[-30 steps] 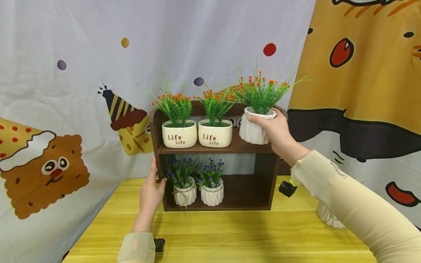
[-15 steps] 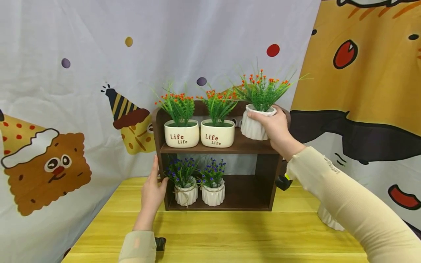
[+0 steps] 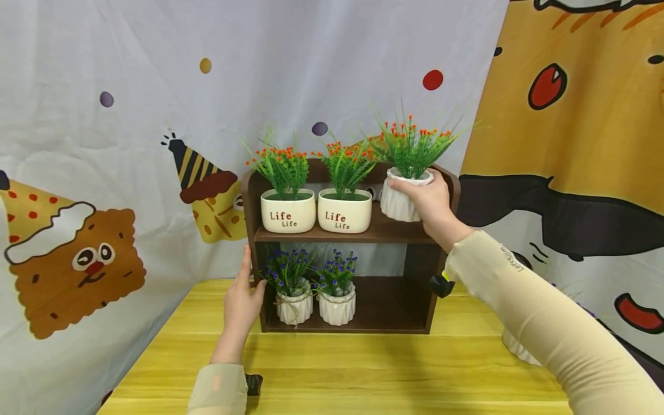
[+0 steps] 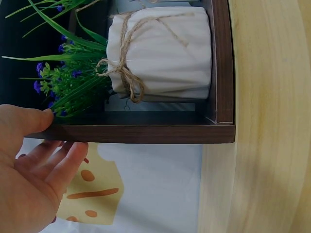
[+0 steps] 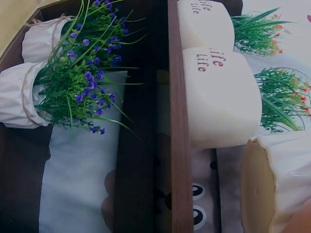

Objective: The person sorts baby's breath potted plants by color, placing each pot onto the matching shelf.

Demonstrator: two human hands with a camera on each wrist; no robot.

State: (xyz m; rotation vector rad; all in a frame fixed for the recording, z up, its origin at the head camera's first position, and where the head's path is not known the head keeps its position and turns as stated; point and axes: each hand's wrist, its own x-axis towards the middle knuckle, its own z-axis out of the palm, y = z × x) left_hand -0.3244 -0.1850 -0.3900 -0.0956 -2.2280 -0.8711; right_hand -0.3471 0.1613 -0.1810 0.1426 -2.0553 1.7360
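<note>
My right hand (image 3: pixel 434 202) grips a white fluted flowerpot (image 3: pixel 399 199) with orange-flowered greenery, holding it over the right part of the upper shelf. Its underside shows in the right wrist view, where only a bit of the hand (image 5: pixel 297 224) appears. To its left on that shelf stand two cream "Life" pots (image 3: pixel 288 213) (image 3: pixel 344 213), also with orange flowers. My left hand (image 3: pixel 241 305) holds the left side of the dark brown shelf unit (image 3: pixel 342 235). In the left wrist view, the thumb (image 4: pixel 29 119) lies on the panel's inner side and the fingers (image 4: pixel 68 162) outside.
Two white pots (image 3: pixel 294 308) (image 3: pixel 337 308) with purple flowers and twine stand at the left of the lower shelf. Another white pot (image 3: pixel 519 346) is partly hidden behind the right sleeve. The unit stands on a yellow wooden table (image 3: pixel 332 369) before a cartoon-printed cloth (image 3: pixel 129 173).
The held flowerpot has moved a little deeper over the upper shelf and slightly left relative to it. The head view has shifted slightly. My left hand stays on the side panel.
</note>
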